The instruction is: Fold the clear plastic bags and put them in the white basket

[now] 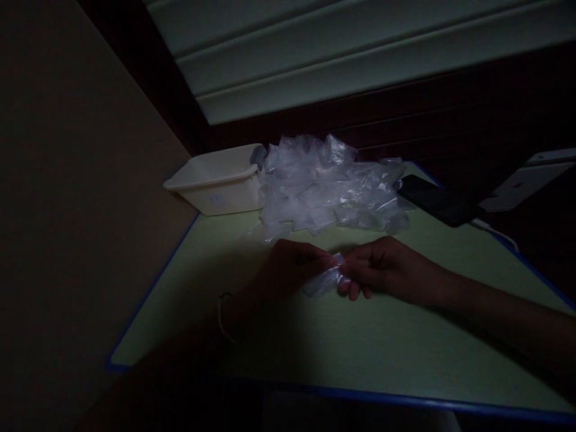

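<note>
A small clear plastic bag (323, 284) is held between my two hands above the table, in the middle of the head view. My left hand (292, 266) pinches its upper edge between thumb and forefinger. From the other side, my right hand (382, 270) grips the same edge, its thumb close to the left fingertips and its lower fingers curled beneath. The dim light hides whether anything is inside the bag. Just beyond my hands lies a heap of similar clear plastic bags (315, 186), crumpled and overlapping.
A white plastic bin (229, 195) with a grey handle stands left of the heap. To the right lies a dark phone (436, 198), near a white device (524, 186) and a white cable (495, 233). The pale green table (373, 354) has a blue edge; a wall rises on the left.
</note>
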The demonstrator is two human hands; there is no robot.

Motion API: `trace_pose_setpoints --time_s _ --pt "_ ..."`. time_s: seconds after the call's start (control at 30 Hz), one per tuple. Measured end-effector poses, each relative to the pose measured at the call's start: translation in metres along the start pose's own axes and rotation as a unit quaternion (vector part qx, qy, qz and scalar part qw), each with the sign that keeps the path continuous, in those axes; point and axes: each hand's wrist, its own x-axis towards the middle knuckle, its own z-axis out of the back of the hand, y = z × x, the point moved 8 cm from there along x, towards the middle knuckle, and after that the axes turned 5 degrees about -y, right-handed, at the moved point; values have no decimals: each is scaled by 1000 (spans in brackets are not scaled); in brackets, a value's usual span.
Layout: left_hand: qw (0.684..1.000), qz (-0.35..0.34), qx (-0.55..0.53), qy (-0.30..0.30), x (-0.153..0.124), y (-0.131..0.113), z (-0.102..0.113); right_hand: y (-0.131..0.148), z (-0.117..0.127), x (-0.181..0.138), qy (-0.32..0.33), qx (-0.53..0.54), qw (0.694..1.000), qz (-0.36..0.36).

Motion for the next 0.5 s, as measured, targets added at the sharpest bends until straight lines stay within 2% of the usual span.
trace_pose_setpoints --time_s 0.17,0.5 --pt "1000 0 9 -6 2 0 2 2 2 -1 -3 -12 1000 8" --pt "1000 8 29 -3 -1 -2 -3 14 17 -3 -111 -90 986 82"
